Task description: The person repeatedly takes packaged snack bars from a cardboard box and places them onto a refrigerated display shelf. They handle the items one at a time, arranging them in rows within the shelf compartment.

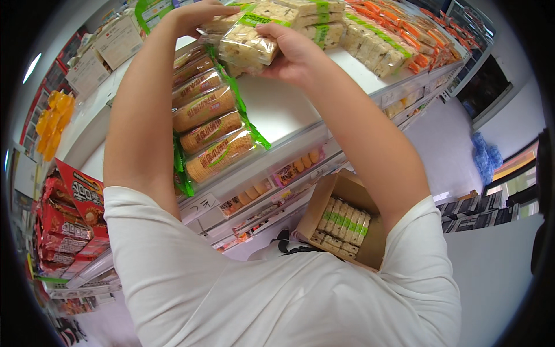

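In my right hand (292,54) is a clear-wrapped packet of pale crisp snack cakes (249,43) with a green band. The thumb lies on its top and the fingers curl below. My left hand (201,16) reaches over the same shelf, its fingers touching packets just behind; its thumb is hidden, so a grip cannot be told. More green-banded packets (321,32) are stacked beyond my right hand. A row of cylindrical biscuit packs (212,132) with green ends lies on the white shelf (277,112), below and left of the held packet.
An open cardboard box (316,208) holding more green-banded packets (344,223) sits low beneath my right arm. Orange-wrapped snacks (407,32) fill the shelf's far right. Red snack packs (71,225) stand at left. Dark boxes (477,210) are stacked at right.
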Demonstrator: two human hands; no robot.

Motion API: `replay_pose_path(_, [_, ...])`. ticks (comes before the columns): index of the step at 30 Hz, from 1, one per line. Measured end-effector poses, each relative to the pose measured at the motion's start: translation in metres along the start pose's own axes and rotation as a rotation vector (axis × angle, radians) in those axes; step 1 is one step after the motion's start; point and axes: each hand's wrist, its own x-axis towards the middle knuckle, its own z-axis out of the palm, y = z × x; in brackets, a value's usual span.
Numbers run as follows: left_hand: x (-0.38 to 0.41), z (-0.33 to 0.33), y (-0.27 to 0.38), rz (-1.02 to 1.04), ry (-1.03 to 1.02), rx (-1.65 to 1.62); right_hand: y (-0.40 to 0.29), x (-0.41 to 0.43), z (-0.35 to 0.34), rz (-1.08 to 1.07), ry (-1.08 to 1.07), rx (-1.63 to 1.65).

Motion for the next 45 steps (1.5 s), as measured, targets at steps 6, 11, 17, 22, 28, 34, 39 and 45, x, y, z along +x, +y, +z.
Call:
replay_pose_path(6, [-0.018,-0.005,0.013,-0.064,-0.241,-0.087,-0.006,-0.055,-0.005,0.029,0.027,0.005])
replay_pose_path(11, [-0.027,0.0,0.024,-0.087,-0.171,-0.116,-0.015,-0.075,-0.025,0.05,0.007,0.06])
replay_pose_path(17, [-0.006,0.0,0.029,-0.222,-0.101,-0.171,-0.017,-0.083,-0.054,0.019,0.018,0.108])
replay_pose_path(22, [-0.022,0.005,0.046,-0.23,-0.006,-0.186,-0.024,-0.101,-0.055,0.022,0.012,0.128])
replay_pose_path(28, [-0.033,0.0,0.056,-0.22,0.077,-0.105,-0.03,-0.119,-0.074,0.046,-0.086,0.06])
replay_pose_path(34, [-0.075,0.019,0.074,0.146,0.159,-0.38,-0.035,-0.146,-0.099,-0.068,-0.259,0.309])
replay_pose_path(39, [-0.138,0.085,0.12,0.196,0.193,-0.51,-0.035,-0.172,-0.108,-0.192,-0.103,0.4])
replay_pose_path(45, [-0.212,0.189,0.165,0.298,0.219,-0.323,0.003,-0.208,-0.146,-0.349,-0.289,0.563])
